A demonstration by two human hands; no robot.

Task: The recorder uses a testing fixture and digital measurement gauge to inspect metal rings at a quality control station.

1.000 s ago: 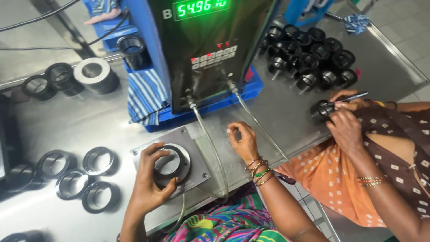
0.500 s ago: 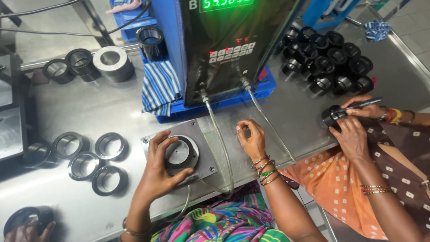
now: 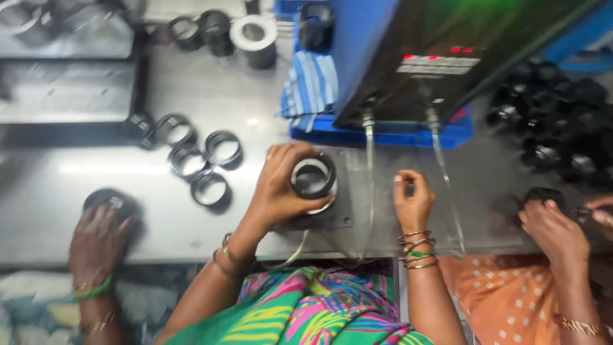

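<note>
Steel covers the bench [image 3: 159, 211] in the single head view, and the black ring [image 3: 313, 177] sits on a grey plate [image 3: 338, 214] at the bench's near edge, right in front of the person. The ring stands on its flat end, so its axis runs straight up towards the camera and its open bore shows as a dark circle. The left hand [image 3: 278, 185] is the nearer one: it comes in from the ring's left, fingers curled over the top rim and thumb low on the near side, closed on the ring. The right hand [image 3: 412, 201] lies just to the right of the plate, apart from the ring, loosely curled with its fingertips on the bench; I cannot tell whether it presses anything. Two thin cables [image 3: 369, 185] drop from the dark control box [image 3: 434, 70] and pass between the two hands. Four loose rings [image 3: 198, 163] lie well to the left of the plate. Co-workers' hands show at both edges: one [image 3: 99, 239] on a black part at far left, another [image 3: 552, 227] at far right near a heap of black parts [image 3: 555, 128].
</note>
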